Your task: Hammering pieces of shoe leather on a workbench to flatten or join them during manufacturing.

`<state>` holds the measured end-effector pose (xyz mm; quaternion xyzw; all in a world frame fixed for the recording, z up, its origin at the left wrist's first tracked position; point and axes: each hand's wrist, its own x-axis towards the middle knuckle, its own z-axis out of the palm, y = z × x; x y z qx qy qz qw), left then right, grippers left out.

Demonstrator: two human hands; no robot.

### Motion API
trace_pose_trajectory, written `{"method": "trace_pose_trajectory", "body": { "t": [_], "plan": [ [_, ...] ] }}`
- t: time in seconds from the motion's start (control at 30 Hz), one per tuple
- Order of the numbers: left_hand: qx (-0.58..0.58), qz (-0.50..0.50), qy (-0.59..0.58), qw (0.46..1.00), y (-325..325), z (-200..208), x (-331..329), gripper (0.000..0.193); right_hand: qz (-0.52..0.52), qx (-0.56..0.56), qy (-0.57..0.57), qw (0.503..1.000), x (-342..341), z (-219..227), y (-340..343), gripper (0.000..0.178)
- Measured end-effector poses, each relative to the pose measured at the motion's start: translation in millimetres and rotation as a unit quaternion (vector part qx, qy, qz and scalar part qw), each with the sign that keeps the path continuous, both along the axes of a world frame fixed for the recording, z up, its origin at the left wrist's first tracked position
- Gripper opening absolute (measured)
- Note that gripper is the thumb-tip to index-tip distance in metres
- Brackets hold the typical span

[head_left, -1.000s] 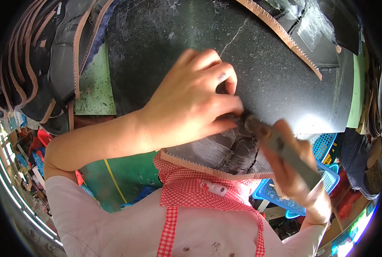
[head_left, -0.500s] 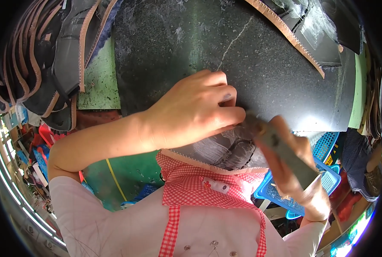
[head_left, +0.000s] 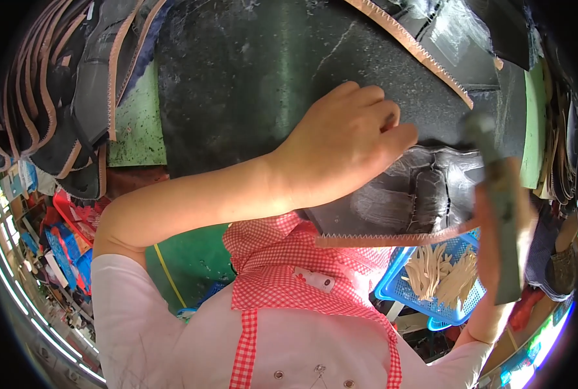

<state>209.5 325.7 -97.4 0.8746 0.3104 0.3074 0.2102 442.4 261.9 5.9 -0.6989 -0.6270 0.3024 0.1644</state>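
My left hand is closed at the table's front edge, its thumb and fingers curled at the upper left edge of a black leather upper. That piece hangs toward me over the edge, creased in the middle, with a tan zigzag-stitched strip along its lower side. The left fingertips are hidden behind the knuckles. My right hand is wrapped round a grey-handled hammer, blurred by motion. The hammer's head is raised just right of the upper's far corner, over the dark work surface.
Similar tan-edged leather pieces are stacked at far left, and another lies at the upper right. Below the table's edge stands a blue plastic basket holding pale strips. More leather hangs at the right.
Both hands have shifted to the right in the view, the left carrying the leather upper along. The hammer has swung from slanted to nearly upright, and more of the upper and basket shows.
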Motion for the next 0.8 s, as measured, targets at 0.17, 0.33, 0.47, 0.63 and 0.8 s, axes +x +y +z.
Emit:
{"method": "trace_pose_trajectory", "body": {
  "t": [0.17, 0.33, 0.47, 0.63, 0.8],
  "plan": [
    [-0.062, -0.002, 0.056, 0.997, 4, 15, -21, 0.027, 0.197, -0.117, -0.036, 0.973, -4, -10, -6, 0.032],
    [-0.037, 0.003, -0.003, 0.999, 1, 6, -22, 0.024, 0.155, 0.075, 0.084, 0.981, -7, -11, 12, 0.009],
    [0.069, -0.011, 0.046, 0.997, -6, 14, -21, 0.027, 0.202, 0.034, 0.024, 0.979, -20, -9, 21, 0.013],
    [0.038, -0.028, 0.070, 0.996, 0, 16, -23, 0.024, 0.278, -0.038, -0.013, 0.960, -29, -4, 35, 0.018],
    [-0.049, -0.051, 0.112, 0.991, 15, 29, -37, 0.015, 0.286, 0.013, 0.043, 0.957, -22, -11, 38, 0.021]
  ]
}}
